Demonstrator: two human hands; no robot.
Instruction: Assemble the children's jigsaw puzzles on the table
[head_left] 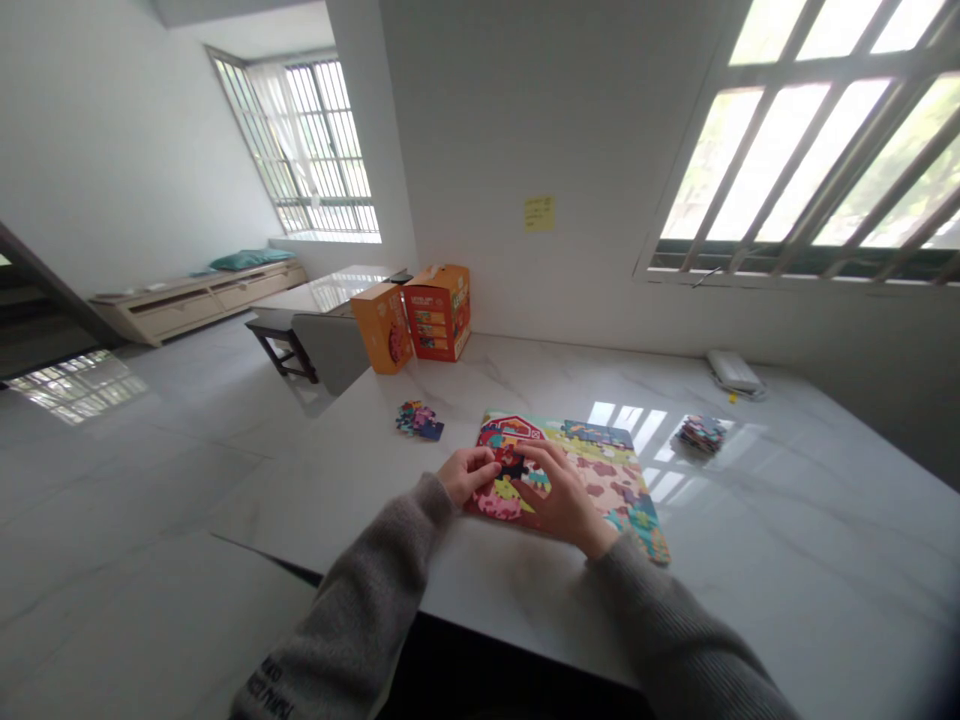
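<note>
A colourful jigsaw puzzle (600, 478) with a red barn and farm pictures lies on the white marbled table. Over its left part, a dark red and black puzzle piece (511, 463) is between my hands. My left hand (469, 474) pinches its left side with thumb and forefinger. Curved round the right side, my right hand (559, 497) has its thumb and forefinger at the piece's edges. Whether the piece lies flat on the puzzle or is slightly raised, I cannot tell. The right hand hides part of the puzzle's middle.
Loose puzzle pieces (420, 421) lie left of the puzzle, and a stack of pieces (700, 434) sits to the right. Two orange boxes (439, 315) stand at the back left. A white packet (733, 371) lies near the wall, below the barred window.
</note>
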